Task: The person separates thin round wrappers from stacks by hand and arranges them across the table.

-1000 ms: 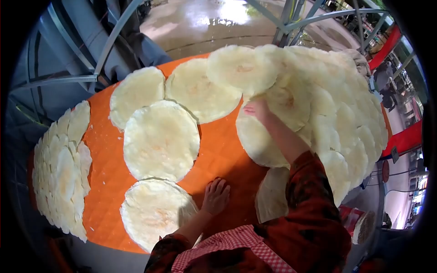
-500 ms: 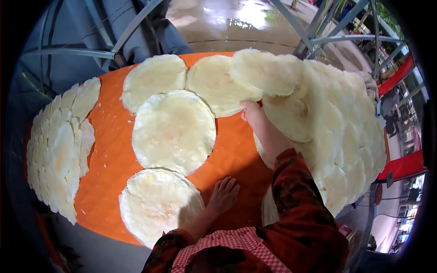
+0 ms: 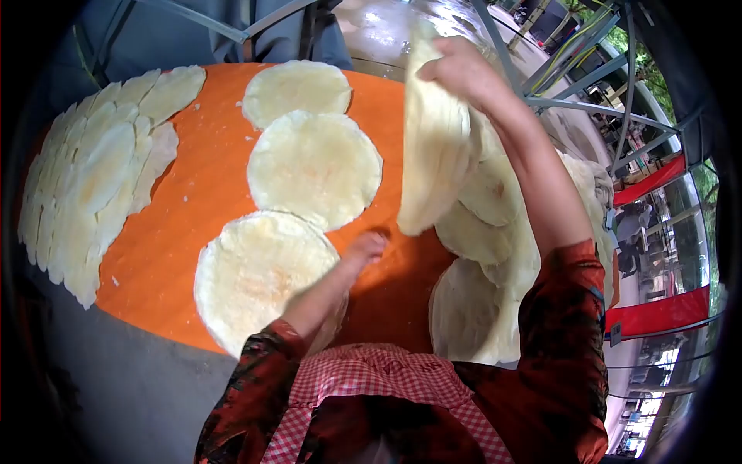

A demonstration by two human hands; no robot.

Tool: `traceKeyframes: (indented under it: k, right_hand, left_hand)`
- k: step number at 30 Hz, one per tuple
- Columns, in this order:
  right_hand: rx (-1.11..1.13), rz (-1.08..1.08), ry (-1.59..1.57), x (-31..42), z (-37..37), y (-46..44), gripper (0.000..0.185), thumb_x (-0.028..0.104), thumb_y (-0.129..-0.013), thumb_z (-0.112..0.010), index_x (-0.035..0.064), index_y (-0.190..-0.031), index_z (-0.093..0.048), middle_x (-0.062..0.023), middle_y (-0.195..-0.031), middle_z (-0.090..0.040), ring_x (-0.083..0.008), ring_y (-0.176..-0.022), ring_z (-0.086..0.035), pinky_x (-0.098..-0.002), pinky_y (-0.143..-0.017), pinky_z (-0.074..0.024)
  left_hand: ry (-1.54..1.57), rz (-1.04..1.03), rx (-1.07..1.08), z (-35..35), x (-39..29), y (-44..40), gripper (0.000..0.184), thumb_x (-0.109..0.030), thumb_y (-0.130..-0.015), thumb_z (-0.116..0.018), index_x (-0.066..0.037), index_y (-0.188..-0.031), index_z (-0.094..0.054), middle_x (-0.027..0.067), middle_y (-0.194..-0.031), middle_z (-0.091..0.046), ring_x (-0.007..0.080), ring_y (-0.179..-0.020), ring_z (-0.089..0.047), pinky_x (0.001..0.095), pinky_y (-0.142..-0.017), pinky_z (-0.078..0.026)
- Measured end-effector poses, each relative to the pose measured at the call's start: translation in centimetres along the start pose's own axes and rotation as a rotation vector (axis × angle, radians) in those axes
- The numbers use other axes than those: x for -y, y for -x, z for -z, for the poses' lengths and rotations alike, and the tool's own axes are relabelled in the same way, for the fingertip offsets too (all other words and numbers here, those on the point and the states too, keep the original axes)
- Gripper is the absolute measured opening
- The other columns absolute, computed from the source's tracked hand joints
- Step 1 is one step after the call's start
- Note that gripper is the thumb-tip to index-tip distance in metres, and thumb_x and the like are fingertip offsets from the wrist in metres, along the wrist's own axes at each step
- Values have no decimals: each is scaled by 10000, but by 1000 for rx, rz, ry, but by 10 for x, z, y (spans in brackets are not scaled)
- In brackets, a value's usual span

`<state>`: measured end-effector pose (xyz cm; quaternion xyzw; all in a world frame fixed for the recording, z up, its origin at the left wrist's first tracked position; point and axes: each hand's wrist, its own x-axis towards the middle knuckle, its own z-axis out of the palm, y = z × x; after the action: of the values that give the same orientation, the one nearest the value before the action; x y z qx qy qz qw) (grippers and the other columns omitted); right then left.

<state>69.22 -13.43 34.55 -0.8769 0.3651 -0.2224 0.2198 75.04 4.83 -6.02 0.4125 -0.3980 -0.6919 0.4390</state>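
Above the orange surface (image 3: pixel 185 232) — flatbread (image 3: pixel 434 147) hangs below the right grip (image 3: pixel 457 71).

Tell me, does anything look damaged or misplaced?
Mostly tidy. A few pale specks dot the orange surface, like stray crumbs. One ragged sheet juts from the overlapping pile at left, perhaps torn. The hanging sheet is simply held by the right hand.

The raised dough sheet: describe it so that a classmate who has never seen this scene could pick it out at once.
Start at the orange tabletop, then the pale rounds at its right end. At their left edge, the dough sheet hangs from the person's right hand. It alone is lifted upright; its neighbours lie flat.
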Motion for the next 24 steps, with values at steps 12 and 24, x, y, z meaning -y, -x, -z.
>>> traceKeyframes:
  k: [12, 24]
  right_hand:
    - [686, 493, -113, 98, -307, 272, 584, 354, -747, -717, 45, -1211, -540, -132, -1400, -379, -344, -1321, -321, -464, -1084, -297]
    - [364, 393, -163, 132, -315, 285, 810, 263, -734, -733, 56, -1403, -327, -190, -1474, -244, -413, -1368, -225, -496, -1059, -323]
  left_hand:
    - [1098, -226, -352, 46, -54, 263, 561, -515, -947, -404, -99, -1321, -446, 148, -1325, -495, 343, -1166, -522, 524, -962, -448]
    - [1114, -198, -301, 91, -55, 310, 560, -455, -970, -381, -41, -1344, -430, 175, -1262, -549, 313, -1098, -578, 459, -932, -506]
